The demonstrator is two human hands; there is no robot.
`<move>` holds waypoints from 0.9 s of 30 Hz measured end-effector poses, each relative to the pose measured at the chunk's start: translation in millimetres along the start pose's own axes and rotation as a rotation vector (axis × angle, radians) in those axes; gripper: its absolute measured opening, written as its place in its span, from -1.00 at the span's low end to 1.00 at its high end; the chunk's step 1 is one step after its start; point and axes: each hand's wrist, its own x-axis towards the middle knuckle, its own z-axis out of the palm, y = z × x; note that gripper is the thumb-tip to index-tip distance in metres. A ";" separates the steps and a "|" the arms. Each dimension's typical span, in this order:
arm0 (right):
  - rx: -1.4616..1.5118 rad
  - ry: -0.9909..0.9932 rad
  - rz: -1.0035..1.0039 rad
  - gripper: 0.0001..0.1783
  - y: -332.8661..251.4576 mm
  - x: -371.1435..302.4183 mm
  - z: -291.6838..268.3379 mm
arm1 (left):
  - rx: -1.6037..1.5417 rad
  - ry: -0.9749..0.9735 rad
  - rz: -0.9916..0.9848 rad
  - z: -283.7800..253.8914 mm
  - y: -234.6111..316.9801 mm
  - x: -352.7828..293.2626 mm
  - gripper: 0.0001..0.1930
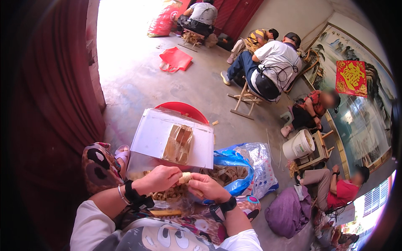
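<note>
Between my two hands is a small pale roll of wound, husk-like strip (184,178), held above my lap. My left hand (161,179) pinches its left side with closed fingers. On the other side my right hand (208,188) closes round its lower right part, fingers bent. The lower end of the roll is mostly covered by the right hand. Just beyond my hands, a brown block wrapped in clear tape (179,144) lies on a white board (144,136). Below the board, loose tan strips (169,194) lie close to my lap.
The board rests over a red basin (186,109). To its right stands a blue and clear plastic bag (261,167) with tan strips inside. A purple sack (289,211), a white bucket (299,144) and a red bag (176,59) are on the floor. Several seated people work around the room.
</note>
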 end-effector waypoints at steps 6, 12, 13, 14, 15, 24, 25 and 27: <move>-0.044 0.018 0.013 -0.74 4.9 3.0 -6.9 | 0.028 -0.051 0.091 -12.1 17.6 -0.5 -0.74; -0.073 0.094 0.013 -0.68 11.2 6.0 -4.3 | 0.029 0.038 0.111 -5.2 8.5 1.5 -0.72; -0.052 0.107 0.014 -0.60 8.1 7.2 -2.2 | -0.029 0.058 0.105 -6.6 5.1 0.9 -0.73; -0.058 0.108 0.047 -0.57 1.7 6.8 2.2 | -0.087 0.080 0.099 -7.5 1.7 0.0 -0.74; -0.035 0.132 0.018 -0.56 -3.4 4.4 6.1 | -0.341 -0.014 -0.088 -9.3 6.6 0.9 -0.75; 0.574 0.344 -0.233 -0.77 -0.5 -1.7 -8.7 | -0.716 -0.091 -0.125 -17.3 7.3 1.6 -0.81; 0.540 0.415 -0.240 -0.83 -3.7 -0.3 -13.0 | -0.722 -0.088 -0.129 -15.7 7.6 1.5 -0.82; 0.556 0.380 -0.269 -0.84 -0.6 0.1 -16.5 | -0.737 -0.078 -0.134 -11.3 8.7 2.8 -0.82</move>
